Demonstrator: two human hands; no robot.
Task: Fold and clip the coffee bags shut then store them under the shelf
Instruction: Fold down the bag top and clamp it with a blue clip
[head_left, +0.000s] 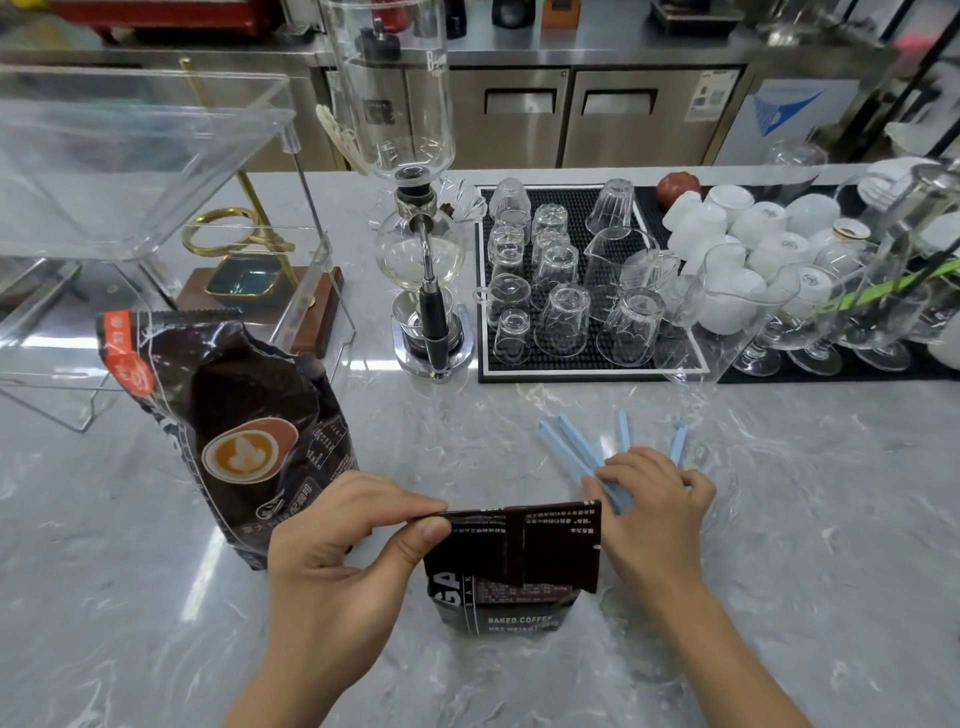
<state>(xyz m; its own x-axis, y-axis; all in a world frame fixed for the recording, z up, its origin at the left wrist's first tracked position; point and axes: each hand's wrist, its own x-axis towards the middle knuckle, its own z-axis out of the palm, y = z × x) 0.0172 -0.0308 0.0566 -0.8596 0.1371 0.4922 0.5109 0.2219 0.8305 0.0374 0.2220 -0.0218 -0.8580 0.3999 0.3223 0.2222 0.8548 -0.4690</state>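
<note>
On the marbled bench we pinch the glossy dark coffee bag's folded-over top with our left hand, while our right hand's curled fingers close on slim blue plastic clips

Two bare forearms are showing, entering from the near edge of the scene, one on the left and one on the right. No sleeve is covering either forearm as far as the picture is reaching; both are showing uncovered from wrist to edge. The left hand is wearing no glove, ring or watch that can be made out, and its thumbnail is showing short and unpainted. The right hand is likewise wearing no glove, and its wrist is carrying no band or bracelet. The nails on the right hand are too blurred to tell. Nothing else of the person is appearing.
</note>
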